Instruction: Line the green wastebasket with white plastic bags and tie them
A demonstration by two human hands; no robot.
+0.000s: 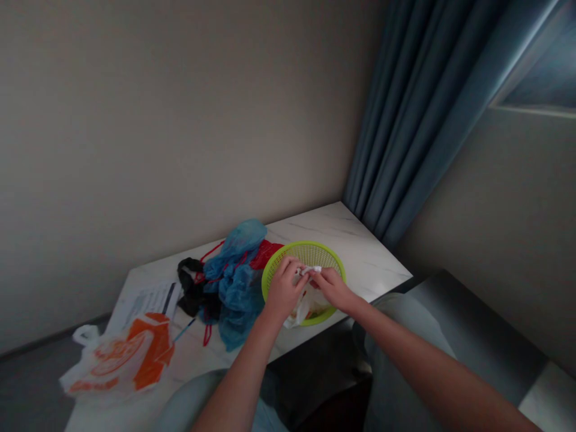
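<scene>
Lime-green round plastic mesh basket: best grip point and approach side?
Probably the far-right rim of the lime-green round plastic mesh basket, approached from the right: that edge is exposed, with white marbled tabletop beside it. Crumpled blue plastic bags crowd its left; the right hand covers part of the near-right.

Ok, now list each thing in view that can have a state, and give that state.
Left hand: closed on white material.
Right hand: closed on white material.
White material: bunched between both hands.
Green basket: upright, open-topped, partly filled.
Blue plastic: crumpled.
Black plastic: crumpled.
Red plastic: crumpled.
Orange-and-white bag: lying crumpled.
Paper: flat, partly covered.
Curtain: hanging in folds.
</scene>
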